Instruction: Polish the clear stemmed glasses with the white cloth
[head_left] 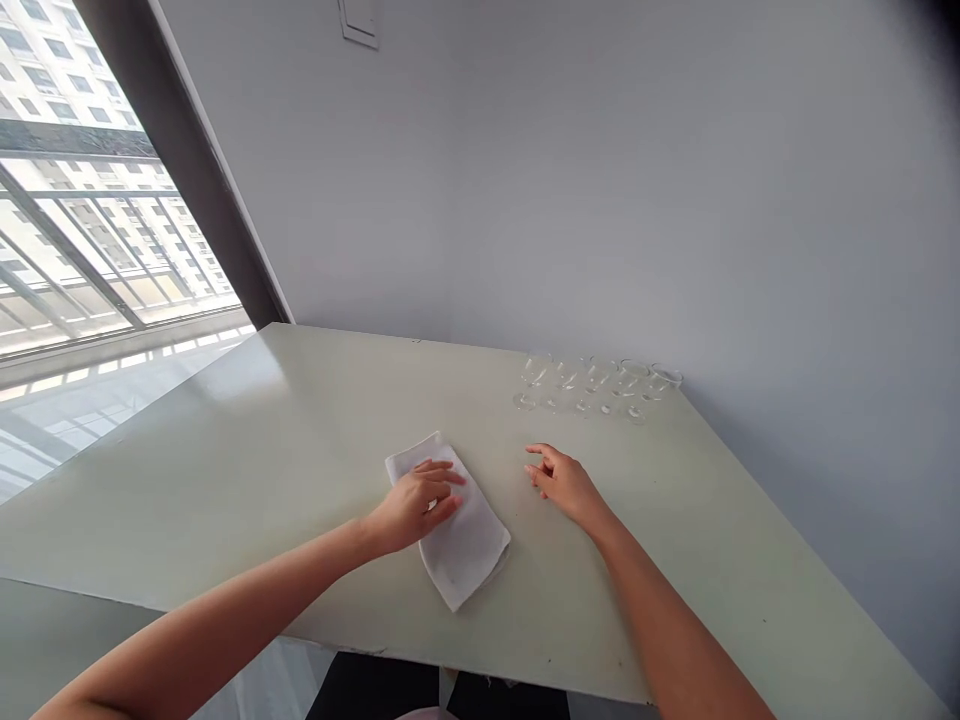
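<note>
A folded white cloth (469,550) lies flat and slantwise on the pale table near its front edge. Over the upper part of the cloth is my left hand (421,500), its fingers apart and nothing held in them. My right hand (559,480) is to the right of the cloth, just over the table, with its fingers loosely curled and apart and no object between them. Several clear stemmed glasses (598,378) are grouped beyond my right hand at the back of the table.
The pale table (300,440) meets grey walls at the back and right. A window (90,200) with a railing outside is on the left. The table's front edge runs just before my dark-clothed legs (382,685).
</note>
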